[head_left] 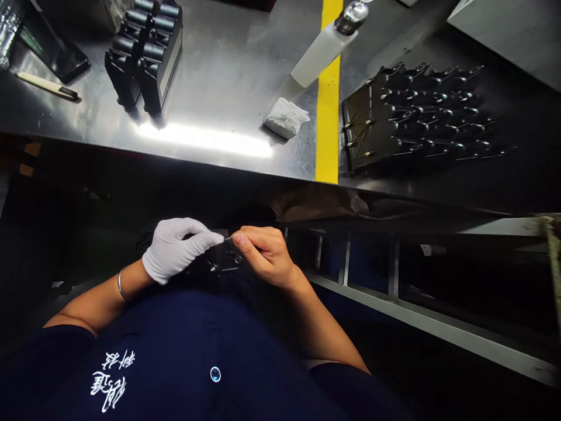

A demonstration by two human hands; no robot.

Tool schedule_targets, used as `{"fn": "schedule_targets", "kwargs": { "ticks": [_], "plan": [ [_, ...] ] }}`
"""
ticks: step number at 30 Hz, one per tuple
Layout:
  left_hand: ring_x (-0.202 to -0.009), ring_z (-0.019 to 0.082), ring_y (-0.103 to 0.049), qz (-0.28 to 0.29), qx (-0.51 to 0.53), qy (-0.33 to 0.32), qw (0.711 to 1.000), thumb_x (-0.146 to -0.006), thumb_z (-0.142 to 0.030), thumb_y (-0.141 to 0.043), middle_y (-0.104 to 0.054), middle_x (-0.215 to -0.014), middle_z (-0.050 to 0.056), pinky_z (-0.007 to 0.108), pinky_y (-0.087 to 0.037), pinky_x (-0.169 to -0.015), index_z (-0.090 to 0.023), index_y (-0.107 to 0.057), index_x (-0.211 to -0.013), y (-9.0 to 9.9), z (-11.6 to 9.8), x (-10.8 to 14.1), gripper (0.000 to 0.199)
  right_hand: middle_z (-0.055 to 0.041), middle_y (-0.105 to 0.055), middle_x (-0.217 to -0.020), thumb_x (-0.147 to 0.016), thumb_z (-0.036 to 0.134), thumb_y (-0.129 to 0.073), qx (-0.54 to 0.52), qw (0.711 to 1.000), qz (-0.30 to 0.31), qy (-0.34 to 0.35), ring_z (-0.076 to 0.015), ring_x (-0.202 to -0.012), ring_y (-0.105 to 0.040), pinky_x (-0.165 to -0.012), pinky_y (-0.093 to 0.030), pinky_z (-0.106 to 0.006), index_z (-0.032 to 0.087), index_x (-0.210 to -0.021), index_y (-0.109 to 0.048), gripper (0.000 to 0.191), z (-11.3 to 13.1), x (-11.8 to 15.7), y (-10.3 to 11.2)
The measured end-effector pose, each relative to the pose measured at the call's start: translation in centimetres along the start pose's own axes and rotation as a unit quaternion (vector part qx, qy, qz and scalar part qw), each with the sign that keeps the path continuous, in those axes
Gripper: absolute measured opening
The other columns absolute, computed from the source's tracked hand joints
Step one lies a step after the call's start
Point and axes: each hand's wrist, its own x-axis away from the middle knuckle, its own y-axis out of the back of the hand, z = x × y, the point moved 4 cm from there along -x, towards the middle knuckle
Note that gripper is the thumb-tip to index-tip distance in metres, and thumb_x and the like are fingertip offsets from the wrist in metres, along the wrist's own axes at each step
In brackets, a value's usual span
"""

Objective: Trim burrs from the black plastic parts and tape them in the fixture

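Observation:
My left hand (177, 248), in a white glove, is closed in a pinch just below the bench edge. Opposite it, my bare right hand (266, 251) pinches between thumb and forefinger. A thin, shiny sliver of metal (228, 238) shows between the two sets of fingertips; its full shape is hidden by them. Just under the fingers is a small metal piece with a round eye (237, 260), against a dark background. I cannot tell whether it joins the sliver.
On the metal bench (219, 76) stand black roller-like blocks (151, 52), a folded white tissue (287, 118) and a white pump bottle (324, 55). Right of the yellow stripe (328, 117), a dark rack (372, 123) bears several looped metal parts. A light-handled tool (47, 85) lies left.

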Motion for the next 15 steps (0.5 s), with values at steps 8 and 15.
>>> {"fn": "schedule_targets", "kwargs": {
  "ticks": [8, 15],
  "plan": [
    [-0.048, 0.010, -0.053, 0.011, 0.032, 0.087, 0.996, -0.068, -0.044, -0.072, -0.060, -0.051, 0.000, 0.020, -0.042, -0.046, -0.015, -0.065, -0.055, -0.31, 0.50, -0.23, 0.033, 0.0020, -0.050, -0.053, -0.090, 0.014, -0.049, 0.048, 0.998, -0.009, 0.051, -0.0076, -0.047, -0.043, -0.047, -0.035, -0.022, 0.017, -0.070, -0.057, 0.022, 0.36, 0.12, 0.11],
    [-0.050, 0.011, -0.056, 0.028, 0.020, 0.012, 0.999, -0.071, -0.039, -0.072, -0.065, -0.055, 0.001, 0.021, -0.043, -0.048, -0.016, -0.067, -0.057, -0.18, -0.04, -0.26, 0.027, 0.0011, -0.050, -0.051, -0.092, 0.017, -0.046, 0.049, 0.998, -0.032, 0.011, -0.0089, -0.045, -0.044, -0.045, -0.034, -0.023, 0.017, -0.067, -0.058, 0.027, 0.19, 0.08, 0.35]
  ]
}}
